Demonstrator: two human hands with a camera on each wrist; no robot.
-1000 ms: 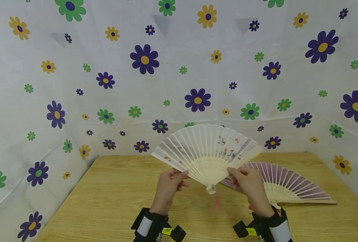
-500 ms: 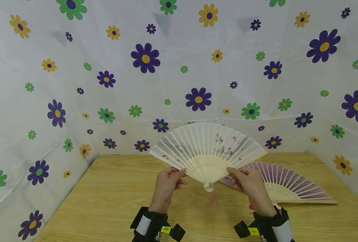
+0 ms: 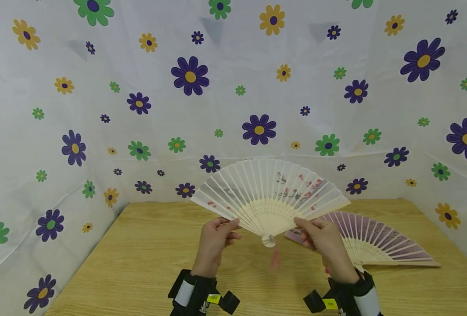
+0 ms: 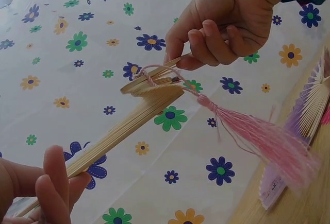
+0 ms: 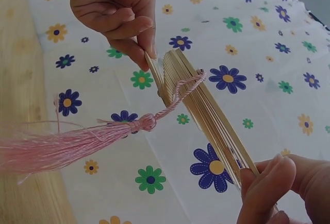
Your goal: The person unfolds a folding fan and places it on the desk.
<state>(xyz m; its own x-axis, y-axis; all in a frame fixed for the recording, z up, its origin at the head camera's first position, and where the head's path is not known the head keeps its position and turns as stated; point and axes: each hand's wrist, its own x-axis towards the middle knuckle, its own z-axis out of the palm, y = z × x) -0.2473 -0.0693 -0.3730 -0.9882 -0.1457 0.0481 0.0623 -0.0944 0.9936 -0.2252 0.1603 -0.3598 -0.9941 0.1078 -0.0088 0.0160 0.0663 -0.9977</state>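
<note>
Spread wide above the table, a white folding fan (image 3: 273, 188) with pale ribs and printed flowers is held between both hands. My left hand (image 3: 214, 241) pinches its left outer rib between thumb and fingers. On the other side, my right hand (image 3: 323, 239) pinches the right outer rib the same way. From the pivot hangs a pink tassel (image 4: 263, 136), large in the left wrist view; in the right wrist view the closely packed ribs (image 5: 206, 110) show edge-on. Behind the right hand, a purple folding fan (image 3: 383, 237) lies spread on the table, partly covered by the hand and wrist.
The wooden table (image 3: 146, 263) reaches back to a white cloth backdrop (image 3: 225, 109) printed with purple, green and yellow flowers. More of that cloth flanks both sides. Each wrist wears a black strap with a camera mount.
The white fan has opened wider, its left edge shifting left and its right edge spreading right. The left hand has moved slightly left; the purple fan stays put.
</note>
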